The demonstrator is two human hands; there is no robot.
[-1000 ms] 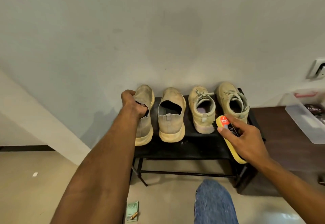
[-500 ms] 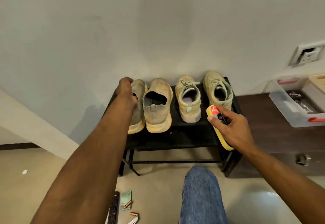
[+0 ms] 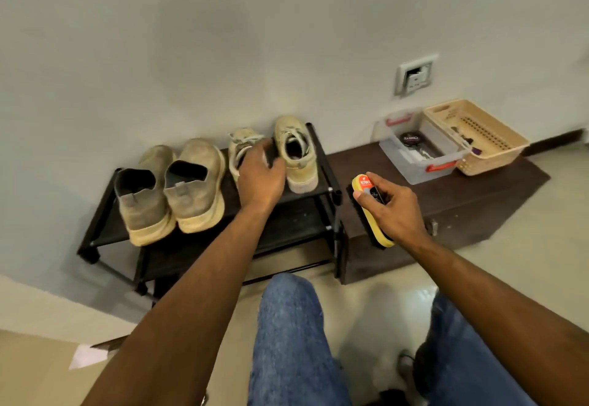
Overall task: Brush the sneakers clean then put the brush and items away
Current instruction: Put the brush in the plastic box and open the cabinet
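- The left hand (image 3: 259,176) reached over a laced sneaker (image 3: 242,150) on the black rack (image 3: 322,163).
- At three o'clock of it, the right hand (image 3: 392,211) gripped the yellow brush (image 3: 366,211).
- Two slip-on sneakers (image 3: 172,192) sat at nine o'clock.

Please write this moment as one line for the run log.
left hand: open, reaching at lace-up sneaker | right hand: grips brush | four sneakers on rack

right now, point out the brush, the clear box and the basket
brush (image 3: 367,201): head view, on its yellow back near the label
clear box (image 3: 414,168): head view, on its front wall
basket (image 3: 497,154): head view, on its near side wall
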